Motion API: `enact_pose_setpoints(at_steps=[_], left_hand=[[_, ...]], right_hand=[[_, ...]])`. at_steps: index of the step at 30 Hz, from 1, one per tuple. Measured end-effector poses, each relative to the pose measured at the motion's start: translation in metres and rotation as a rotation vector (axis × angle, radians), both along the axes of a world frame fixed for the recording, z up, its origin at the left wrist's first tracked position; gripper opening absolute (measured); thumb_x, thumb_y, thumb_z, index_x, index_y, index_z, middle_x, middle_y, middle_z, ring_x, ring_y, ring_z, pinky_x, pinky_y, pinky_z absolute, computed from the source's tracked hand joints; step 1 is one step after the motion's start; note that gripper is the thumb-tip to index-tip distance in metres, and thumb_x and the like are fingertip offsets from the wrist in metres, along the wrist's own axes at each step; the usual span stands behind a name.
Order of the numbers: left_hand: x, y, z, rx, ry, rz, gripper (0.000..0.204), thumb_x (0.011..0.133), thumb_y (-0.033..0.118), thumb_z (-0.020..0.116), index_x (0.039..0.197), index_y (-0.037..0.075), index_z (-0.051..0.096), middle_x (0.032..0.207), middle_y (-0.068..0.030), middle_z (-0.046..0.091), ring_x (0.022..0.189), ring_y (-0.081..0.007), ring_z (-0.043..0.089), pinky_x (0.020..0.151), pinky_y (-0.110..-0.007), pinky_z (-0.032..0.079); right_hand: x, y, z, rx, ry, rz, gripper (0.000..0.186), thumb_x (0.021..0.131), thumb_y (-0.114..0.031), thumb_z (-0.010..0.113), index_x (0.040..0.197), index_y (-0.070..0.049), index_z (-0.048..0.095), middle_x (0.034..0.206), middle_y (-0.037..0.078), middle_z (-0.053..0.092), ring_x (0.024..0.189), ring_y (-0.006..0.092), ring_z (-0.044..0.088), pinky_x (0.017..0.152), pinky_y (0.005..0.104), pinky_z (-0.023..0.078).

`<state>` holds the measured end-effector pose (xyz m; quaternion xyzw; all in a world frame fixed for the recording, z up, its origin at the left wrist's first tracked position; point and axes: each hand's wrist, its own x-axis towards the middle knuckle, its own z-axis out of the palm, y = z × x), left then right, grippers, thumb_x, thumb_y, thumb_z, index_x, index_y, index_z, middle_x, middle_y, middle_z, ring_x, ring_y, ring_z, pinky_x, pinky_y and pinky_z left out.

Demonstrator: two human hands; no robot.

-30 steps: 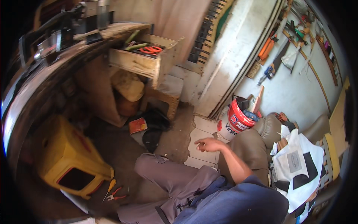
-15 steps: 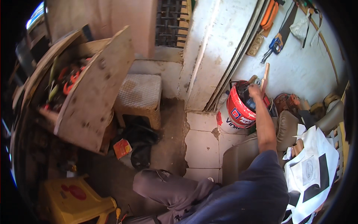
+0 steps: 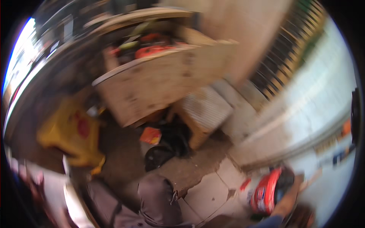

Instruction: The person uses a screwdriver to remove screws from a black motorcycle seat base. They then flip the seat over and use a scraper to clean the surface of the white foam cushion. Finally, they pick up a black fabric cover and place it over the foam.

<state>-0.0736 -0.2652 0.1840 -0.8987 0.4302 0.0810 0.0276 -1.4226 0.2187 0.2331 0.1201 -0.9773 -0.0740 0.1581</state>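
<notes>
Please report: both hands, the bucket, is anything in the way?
Right hand at mouth of red-and-white bucket, grip blurred. Left hand not visible. Dark things inside. Wooden strip close by, maybe in the way.

Bucket (image 3: 273,190): red band over white, with a small dark blue mark, right by the right hand (image 3: 295,186)
Sleeve (image 3: 272,222): blue, behind the hand
Wall (image 3: 331,186): pale blue, to the right of the hand
Floor tiles (image 3: 205,193): off-white with thin dark joint lines, left of the hand
Trousers (image 3: 157,201): greyish purple, farther left of it
Woven stool (image 3: 207,108): pale grey weave on top, tan side, ahead-left of the hand
Packet (image 3: 151,135): orange-red with some yellow, beyond the tiles from the hand
Drawer (image 3: 163,79): tan wood with brown blotches, far ahead-left of the hand
Plastic stool (image 3: 62,131): yellow with a red patch, farthest left of it
</notes>
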Motion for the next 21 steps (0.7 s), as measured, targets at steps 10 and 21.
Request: enact_pose_setpoints(at_steps=[10,21], left_hand=[[0.067,0.181,0.014,0.206,0.203,0.426,0.048,0.094,0.019,0.044,0.134,0.003,0.066,0.121,-0.0222,0.073,0.087,-0.0368,0.077,0.074,-0.051,0.062],[0.091,0.243,-0.064,0.121,0.417,0.649,0.041,0.091,0.013,0.045,0.121,-0.004,0.068,0.109,-0.0214,0.075,0.078,-0.0332,0.076,0.067,-0.049,0.062]], right_hand=[[0.058,-0.016,0.129,-0.269,0.349,-0.207,0.038,0.096,-0.024,0.06,0.13,-0.007,0.062,0.101,0.021,0.072,0.093,0.0355,0.072,0.08,0.0496,0.056],[0.15,0.013,0.217,-0.821,0.714,-0.183,0.04,0.092,-0.023,0.065,0.129,-0.011,0.06,0.099,0.017,0.073,0.088,0.0381,0.072,0.074,0.0521,0.057]])
